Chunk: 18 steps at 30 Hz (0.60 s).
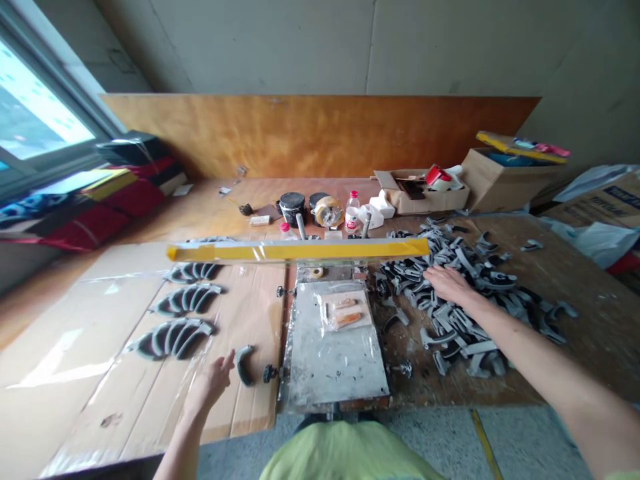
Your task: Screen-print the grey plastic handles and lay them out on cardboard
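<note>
My left hand (213, 383) lies near the front of a cardboard sheet (125, 373), fingers spread, next to a single curved grey plastic part (244, 363) that it just touches or nearly touches. My right hand (449, 283) reaches flat onto a big heap of the same grey curved parts (475, 300) on the right of the bench, fingers forward among them; nothing shows in its grip. Three neat rows of grey parts (173, 337) lie on the cardboard to the left.
A metal plate covered in plastic film (333, 360) sits in the middle, with a long yellow taped bar (300, 250) across above it. Behind are black tins (293, 207), a tape roll (327, 212), a small bottle (353, 212) and open cartons (425, 193). Stacked coloured material (100, 200) lies at the left.
</note>
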Available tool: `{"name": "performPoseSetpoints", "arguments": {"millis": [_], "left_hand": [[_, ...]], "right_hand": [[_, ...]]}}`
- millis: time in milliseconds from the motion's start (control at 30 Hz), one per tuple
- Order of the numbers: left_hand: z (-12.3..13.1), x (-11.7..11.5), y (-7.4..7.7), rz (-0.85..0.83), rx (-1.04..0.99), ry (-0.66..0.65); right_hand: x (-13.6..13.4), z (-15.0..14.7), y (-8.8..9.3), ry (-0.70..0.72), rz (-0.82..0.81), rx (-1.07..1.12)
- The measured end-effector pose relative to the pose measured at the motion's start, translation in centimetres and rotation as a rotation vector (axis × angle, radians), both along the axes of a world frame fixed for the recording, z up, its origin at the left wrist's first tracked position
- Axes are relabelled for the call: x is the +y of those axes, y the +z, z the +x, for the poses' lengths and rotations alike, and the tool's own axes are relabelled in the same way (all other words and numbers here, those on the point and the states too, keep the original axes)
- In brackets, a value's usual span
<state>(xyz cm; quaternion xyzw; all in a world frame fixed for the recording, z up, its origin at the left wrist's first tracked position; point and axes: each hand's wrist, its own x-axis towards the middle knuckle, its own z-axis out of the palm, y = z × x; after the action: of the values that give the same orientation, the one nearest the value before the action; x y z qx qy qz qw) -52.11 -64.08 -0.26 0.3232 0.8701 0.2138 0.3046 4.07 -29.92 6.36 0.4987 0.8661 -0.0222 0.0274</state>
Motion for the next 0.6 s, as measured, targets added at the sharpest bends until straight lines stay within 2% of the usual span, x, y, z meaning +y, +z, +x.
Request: {"name": "performPoseSetpoints", "arguments": {"millis": [100,133,200,300,400,500,600], "left_hand": [[1.0,1.6,2.1,0.16,-0.087,0.066],[1.7,2.7,3.3,0.258,-0.128,0.093],[3.7,5.3,6.5,0.49,-0.214,0.139],[6.5,9.5,11.9,0.828,-0.347,0.158],[8.3,12.8,15.8,1.048,-0.476,0.141],[8.9,14.4,17.0,1.11,-0.497,0.093],[9.0,14.0,16.5,1.096,-0.464,0.103]], "right_hand": [[-1.9,-4.2,1.0,-0.065,-0.02,0.366],[-3.0,-6.3,1.1,-0.054,-0.069,0.511],[-5.4,-10.9,0.6,0.056,-0.223,0.739],[-8.4,-16.7,-1.6,0.279,-0.35,0.807],[-9.9,-19.8,-3.9,0.403,-0.24,0.682],[-11.1,-20.7,-4.9,0.449,-0.116,0.495],[-12.4,-20.5,-4.5,0.466,-0.055,0.375]]}}
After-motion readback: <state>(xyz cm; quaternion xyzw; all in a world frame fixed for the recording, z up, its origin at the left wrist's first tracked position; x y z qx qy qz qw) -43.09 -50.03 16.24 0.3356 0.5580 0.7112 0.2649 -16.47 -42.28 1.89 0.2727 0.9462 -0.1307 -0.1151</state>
